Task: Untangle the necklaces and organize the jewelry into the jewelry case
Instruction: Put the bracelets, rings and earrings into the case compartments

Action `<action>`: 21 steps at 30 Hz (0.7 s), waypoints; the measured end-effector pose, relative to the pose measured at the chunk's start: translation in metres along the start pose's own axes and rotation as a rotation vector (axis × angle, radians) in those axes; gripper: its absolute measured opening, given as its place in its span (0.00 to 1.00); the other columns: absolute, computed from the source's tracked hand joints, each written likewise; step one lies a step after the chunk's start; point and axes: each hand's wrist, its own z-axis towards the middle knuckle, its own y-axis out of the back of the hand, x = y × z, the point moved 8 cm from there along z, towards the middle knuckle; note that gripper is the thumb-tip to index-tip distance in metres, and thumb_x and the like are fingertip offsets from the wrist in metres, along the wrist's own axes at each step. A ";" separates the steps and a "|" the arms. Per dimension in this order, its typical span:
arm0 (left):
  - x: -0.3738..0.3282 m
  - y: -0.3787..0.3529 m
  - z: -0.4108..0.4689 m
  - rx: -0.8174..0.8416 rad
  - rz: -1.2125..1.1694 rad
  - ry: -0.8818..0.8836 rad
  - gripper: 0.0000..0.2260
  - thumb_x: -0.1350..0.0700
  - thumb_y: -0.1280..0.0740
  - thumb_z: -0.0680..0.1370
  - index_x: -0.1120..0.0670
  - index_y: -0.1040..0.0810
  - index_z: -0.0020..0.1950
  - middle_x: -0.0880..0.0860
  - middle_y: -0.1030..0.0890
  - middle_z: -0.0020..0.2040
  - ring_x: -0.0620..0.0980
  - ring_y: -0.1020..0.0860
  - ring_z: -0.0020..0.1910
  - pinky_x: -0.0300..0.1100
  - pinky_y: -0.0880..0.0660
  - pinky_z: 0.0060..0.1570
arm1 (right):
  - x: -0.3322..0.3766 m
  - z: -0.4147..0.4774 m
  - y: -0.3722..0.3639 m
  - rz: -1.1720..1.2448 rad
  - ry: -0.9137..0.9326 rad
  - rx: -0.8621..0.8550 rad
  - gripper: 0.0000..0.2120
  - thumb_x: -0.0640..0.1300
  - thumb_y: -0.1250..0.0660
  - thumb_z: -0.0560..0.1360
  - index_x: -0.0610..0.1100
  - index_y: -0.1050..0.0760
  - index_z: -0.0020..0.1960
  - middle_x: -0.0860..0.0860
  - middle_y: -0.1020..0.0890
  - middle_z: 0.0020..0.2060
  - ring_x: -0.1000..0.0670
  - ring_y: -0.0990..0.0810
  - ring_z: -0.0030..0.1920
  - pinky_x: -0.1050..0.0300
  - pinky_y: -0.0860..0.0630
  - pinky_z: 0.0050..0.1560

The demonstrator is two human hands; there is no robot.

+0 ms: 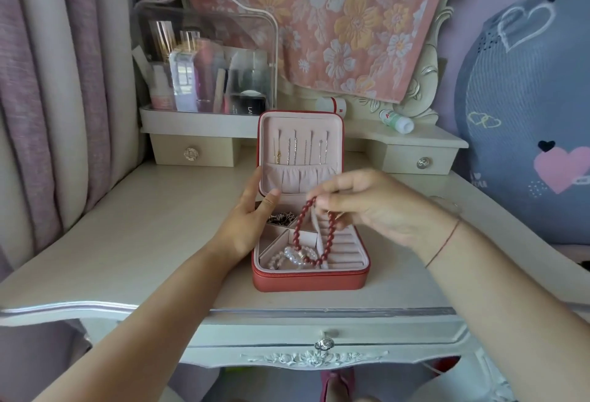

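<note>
A red jewelry case (308,281) stands open on the dressing table, its lid (340,146) upright. Several thin necklaces (295,149) hang from hooks inside the lid. My right hand (367,207) pinches a dark red bead bracelet (330,235), which dangles over the case's tray. My left hand (252,219) rests against the case's left side, thumb at the lid's lower corner. A pale pearl bracelet (292,256) lies in the front left compartment. A dark tangled piece (282,218) sits in a rear compartment.
A clear cosmetics organizer (204,60) with bottles stands at the back left on a raised shelf. Two small bottles (396,122) lie on the shelf at the back right. A floral cloth (335,18) hangs behind. A grey heart cushion (526,114) is at the right.
</note>
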 end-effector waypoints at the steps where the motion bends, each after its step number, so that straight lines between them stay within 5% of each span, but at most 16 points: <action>1: 0.000 0.000 0.000 -0.007 0.008 0.002 0.30 0.36 0.40 0.77 0.38 0.46 0.77 0.45 0.36 0.75 0.40 0.37 0.72 0.38 0.42 0.70 | -0.009 0.003 -0.007 -0.042 -0.018 0.010 0.06 0.33 0.33 0.75 0.42 0.19 0.46 0.49 0.18 0.34 0.57 0.22 0.34 0.64 0.25 0.34; 7: 0.002 0.000 0.000 -0.008 0.028 0.023 0.30 0.35 0.41 0.76 0.36 0.46 0.77 0.47 0.32 0.74 0.44 0.33 0.71 0.40 0.40 0.70 | -0.024 0.010 -0.008 -0.532 0.082 -0.217 0.05 0.40 0.29 0.74 0.48 0.18 0.45 0.57 0.21 0.35 0.59 0.23 0.33 0.69 0.26 0.35; 12: 0.003 0.000 0.000 -0.007 0.027 0.033 0.31 0.35 0.41 0.75 0.36 0.47 0.77 0.48 0.32 0.74 0.44 0.35 0.73 0.43 0.42 0.73 | -0.012 -0.001 -0.020 -0.798 0.257 -0.163 0.06 0.42 0.32 0.75 0.46 0.16 0.45 0.55 0.21 0.43 0.59 0.26 0.44 0.72 0.35 0.44; 16: 0.003 0.001 0.001 -0.020 0.026 0.026 0.28 0.39 0.40 0.79 0.36 0.46 0.77 0.46 0.34 0.75 0.44 0.35 0.73 0.41 0.42 0.72 | -0.018 -0.008 -0.036 -0.925 0.350 -0.077 0.10 0.42 0.36 0.78 0.44 0.17 0.44 0.56 0.22 0.45 0.53 0.26 0.49 0.59 0.34 0.55; 19: 0.002 0.001 -0.001 -0.016 0.015 0.014 0.28 0.38 0.40 0.78 0.35 0.46 0.76 0.45 0.35 0.75 0.43 0.36 0.73 0.43 0.42 0.74 | -0.018 -0.014 -0.042 -0.861 0.380 0.052 0.08 0.42 0.35 0.78 0.42 0.17 0.46 0.53 0.18 0.45 0.52 0.23 0.50 0.58 0.31 0.59; 21: 0.001 0.002 0.000 -0.029 0.019 0.012 0.27 0.40 0.40 0.79 0.35 0.45 0.76 0.43 0.35 0.74 0.42 0.36 0.72 0.41 0.42 0.72 | -0.010 -0.019 -0.014 -0.654 0.354 -0.033 0.06 0.41 0.33 0.77 0.43 0.17 0.50 0.55 0.18 0.47 0.57 0.22 0.51 0.65 0.28 0.55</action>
